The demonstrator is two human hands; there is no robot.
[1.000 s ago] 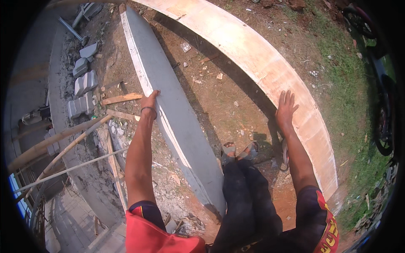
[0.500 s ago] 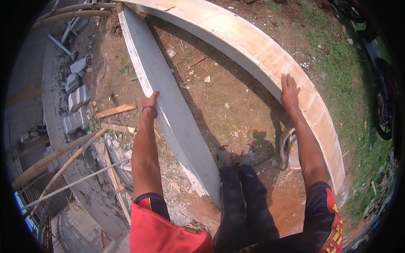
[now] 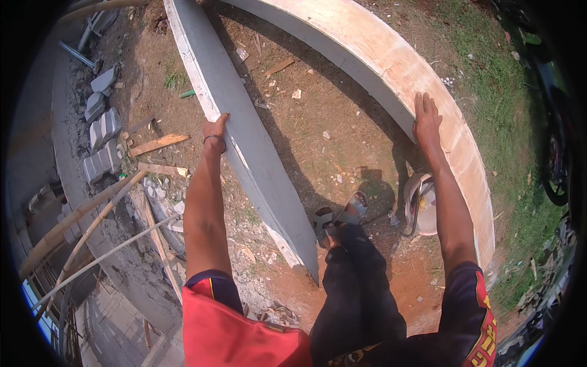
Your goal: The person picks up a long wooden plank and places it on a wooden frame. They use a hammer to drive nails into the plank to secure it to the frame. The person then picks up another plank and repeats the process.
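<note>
A long grey board [image 3: 244,140] stands on edge, slanting from the far left toward my feet. My left hand [image 3: 215,128] is closed over its pale upper edge, the thumb on the inner side. To the right, a long pale wooden board [image 3: 379,58], curved in this view, has a grey inner side. My right hand [image 3: 428,119] lies on its top face with the fingers stretched out. Below my right forearm stands a pale bucket [image 3: 422,205], partly covered by the arm, with a dark strap or hose at its rim.
Between the boards lies bare soil with wood scraps [image 3: 279,66] and rubble. Concrete blocks [image 3: 104,128] line the left side, near loose planks [image 3: 158,145] and bamboo poles [image 3: 79,217]. Grass [image 3: 489,92] borders the right. My sandalled feet [image 3: 339,214] are by the grey board's near end.
My feet and legs have shifted, the feet now wider apart. Both hands keep their places on the two boards, and the whole view has moved slightly.
</note>
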